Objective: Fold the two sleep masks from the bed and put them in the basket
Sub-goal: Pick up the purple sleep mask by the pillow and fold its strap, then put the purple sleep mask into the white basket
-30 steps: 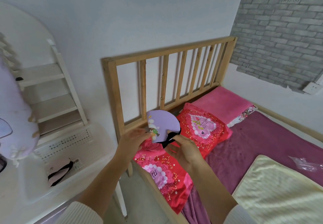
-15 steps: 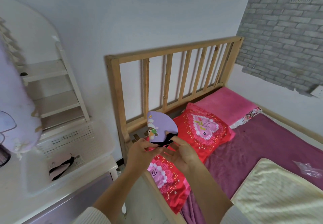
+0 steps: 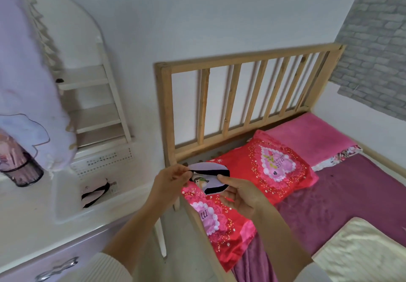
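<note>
Lilac sleep mask (image 3: 209, 177) pinched folded between both our hands (image 3: 173, 180) (image 3: 243, 196), ready for the basket (image 3: 66, 213).

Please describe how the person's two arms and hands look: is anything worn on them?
Both forearms are bare, and pale ribbed sleeves are pushed up toward the elbows at the bottom edge of the view. The left hand and the right hand are bare, with no gloves; no rings, watch or bracelet can be seen.
</note>
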`<control>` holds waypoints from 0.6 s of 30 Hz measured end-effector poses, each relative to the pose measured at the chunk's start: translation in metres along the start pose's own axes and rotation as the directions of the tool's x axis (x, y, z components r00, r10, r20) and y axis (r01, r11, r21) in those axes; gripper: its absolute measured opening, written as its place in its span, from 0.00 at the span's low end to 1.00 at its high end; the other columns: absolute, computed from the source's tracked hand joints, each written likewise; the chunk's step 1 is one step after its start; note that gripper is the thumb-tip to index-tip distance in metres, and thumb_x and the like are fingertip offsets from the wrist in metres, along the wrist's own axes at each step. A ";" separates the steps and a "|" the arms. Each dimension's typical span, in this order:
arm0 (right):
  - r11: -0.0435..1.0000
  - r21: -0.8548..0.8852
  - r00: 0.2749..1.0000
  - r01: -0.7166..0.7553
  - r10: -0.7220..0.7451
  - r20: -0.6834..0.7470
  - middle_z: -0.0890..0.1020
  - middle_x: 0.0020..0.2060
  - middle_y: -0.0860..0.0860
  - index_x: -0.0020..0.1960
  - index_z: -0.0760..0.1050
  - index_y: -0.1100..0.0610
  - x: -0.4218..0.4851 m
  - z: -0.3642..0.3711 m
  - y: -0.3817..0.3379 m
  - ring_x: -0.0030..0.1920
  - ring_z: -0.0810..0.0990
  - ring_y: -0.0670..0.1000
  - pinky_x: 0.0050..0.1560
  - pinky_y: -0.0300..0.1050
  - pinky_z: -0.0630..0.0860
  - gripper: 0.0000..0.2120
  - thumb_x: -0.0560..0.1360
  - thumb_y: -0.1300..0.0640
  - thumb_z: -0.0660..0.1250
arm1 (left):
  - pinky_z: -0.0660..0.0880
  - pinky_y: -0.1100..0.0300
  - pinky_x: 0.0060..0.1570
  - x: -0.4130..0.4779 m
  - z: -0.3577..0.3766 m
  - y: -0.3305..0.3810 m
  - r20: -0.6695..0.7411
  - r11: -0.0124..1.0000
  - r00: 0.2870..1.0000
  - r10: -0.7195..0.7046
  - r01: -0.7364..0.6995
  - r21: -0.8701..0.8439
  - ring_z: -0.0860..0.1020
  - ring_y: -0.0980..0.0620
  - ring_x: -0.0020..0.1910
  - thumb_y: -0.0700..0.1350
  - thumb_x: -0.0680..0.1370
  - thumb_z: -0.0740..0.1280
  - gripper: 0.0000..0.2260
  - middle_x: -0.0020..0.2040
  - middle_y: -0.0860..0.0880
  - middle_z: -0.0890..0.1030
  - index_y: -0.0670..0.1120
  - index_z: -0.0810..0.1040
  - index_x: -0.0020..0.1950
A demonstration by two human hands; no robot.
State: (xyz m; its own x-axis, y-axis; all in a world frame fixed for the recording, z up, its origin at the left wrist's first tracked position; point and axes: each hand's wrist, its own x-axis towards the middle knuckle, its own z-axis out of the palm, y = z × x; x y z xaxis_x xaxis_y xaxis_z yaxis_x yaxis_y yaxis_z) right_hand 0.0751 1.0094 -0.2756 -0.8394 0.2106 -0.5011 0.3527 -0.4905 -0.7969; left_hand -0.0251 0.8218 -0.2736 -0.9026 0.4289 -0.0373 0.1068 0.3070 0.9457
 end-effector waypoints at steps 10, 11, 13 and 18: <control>0.944 -0.280 0.984 0.172 -0.176 0.012 0.80 0.37 0.57 0.49 0.77 0.64 0.092 0.091 0.031 0.32 0.77 0.51 0.33 0.42 0.75 0.04 0.76 0.64 0.67 | 0.82 0.62 0.37 0.028 -0.062 -0.064 -0.008 0.664 0.908 -0.419 0.300 -0.685 0.84 0.48 0.38 0.37 0.74 0.69 0.05 0.43 0.41 0.84 0.40 0.78 0.50; 0.926 -0.332 0.982 0.181 -0.188 0.010 0.79 0.35 0.56 0.50 0.76 0.66 0.105 0.104 0.033 0.29 0.77 0.49 0.30 0.40 0.75 0.04 0.76 0.65 0.66 | 0.81 0.62 0.37 0.035 -0.074 -0.072 -0.015 0.646 0.902 -0.431 0.297 -0.703 0.84 0.48 0.37 0.36 0.75 0.68 0.04 0.43 0.41 0.84 0.40 0.78 0.49; 0.900 -0.401 0.984 0.173 -0.175 0.033 0.78 0.35 0.56 0.50 0.75 0.66 0.131 0.131 0.035 0.29 0.76 0.49 0.29 0.39 0.73 0.04 0.76 0.69 0.63 | 0.81 0.60 0.41 0.049 -0.101 -0.090 -0.042 0.653 0.887 -0.460 0.306 -0.693 0.83 0.47 0.39 0.34 0.74 0.68 0.05 0.43 0.40 0.83 0.40 0.78 0.50; 0.822 -0.561 0.992 0.095 -0.128 -0.019 0.76 0.33 0.56 0.43 0.74 0.63 0.195 0.195 0.046 0.29 0.73 0.50 0.27 0.39 0.71 0.07 0.75 0.71 0.59 | 0.78 0.59 0.41 0.077 -0.173 -0.134 -0.131 0.763 0.824 -0.550 0.433 -0.480 0.81 0.47 0.39 0.34 0.71 0.70 0.10 0.43 0.42 0.84 0.40 0.80 0.52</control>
State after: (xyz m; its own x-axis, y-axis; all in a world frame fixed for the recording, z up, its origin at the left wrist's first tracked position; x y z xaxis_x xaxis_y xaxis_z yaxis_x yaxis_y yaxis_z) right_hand -0.1529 0.8632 -0.3447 -0.8696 0.2875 -0.4013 0.4420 0.0914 -0.8923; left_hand -0.1812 0.6669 -0.3476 -0.8578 0.0729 -0.5089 -0.5094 0.0125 0.8604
